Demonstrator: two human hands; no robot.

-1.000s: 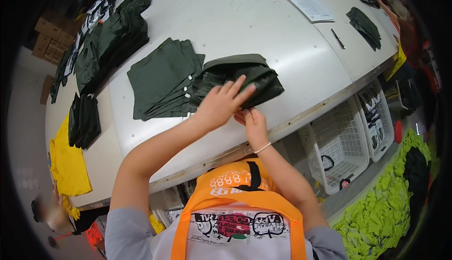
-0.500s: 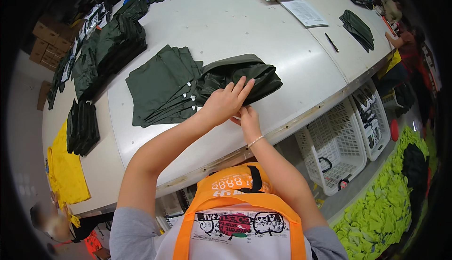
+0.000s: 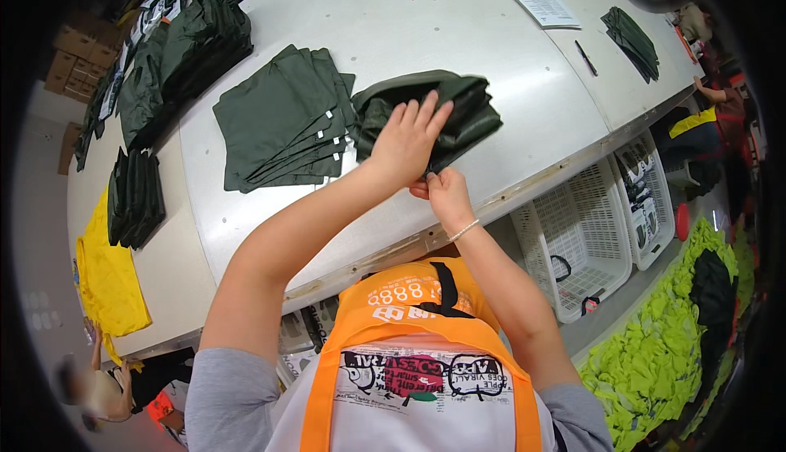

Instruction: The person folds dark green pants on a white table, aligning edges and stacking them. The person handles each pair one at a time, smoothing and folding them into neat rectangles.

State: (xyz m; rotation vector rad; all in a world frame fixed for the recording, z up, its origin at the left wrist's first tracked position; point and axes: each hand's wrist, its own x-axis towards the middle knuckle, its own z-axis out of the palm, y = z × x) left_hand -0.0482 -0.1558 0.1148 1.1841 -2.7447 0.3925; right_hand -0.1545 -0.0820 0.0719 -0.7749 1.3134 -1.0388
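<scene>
Left hand (image 3: 407, 139) lies flat, fingers spread wide, on top of a folded dark green cloth bundle (image 3: 430, 115). It presses down and does not grab. A second ago this hand sat a bit lower on the bundle, closer to the near edge; now it has slid up onto the middle. The bundle looks a little more squashed and tidy than before, so the folding seems nearly done, I think.

Right hand (image 3: 444, 192) is just below the left hand, touching its wrist side. Its fingers are curled and pinch the near edge of the bundle. It has hardly moved. A thin bracelet (image 3: 463, 230) sits on that wrist.

Just to the left of the left hand is a flat stack of dark green cloth pieces (image 3: 282, 120), fanned out, with small white tags on their edges. It has not moved. Further left are bigger heaps of dark green cloth (image 3: 184, 59) and a small dark pile (image 3: 135, 198), with a yellow cloth (image 3: 106, 276) beyond it.

All of this rests on a big white table (image 3: 458, 34). Far past the hands lie paper sheets (image 3: 540, 0) and a pen (image 3: 586, 57). Down to the right of the right hand are white plastic baskets (image 3: 577, 247) and a heap of bright yellow-green cloth (image 3: 663, 354).
</scene>
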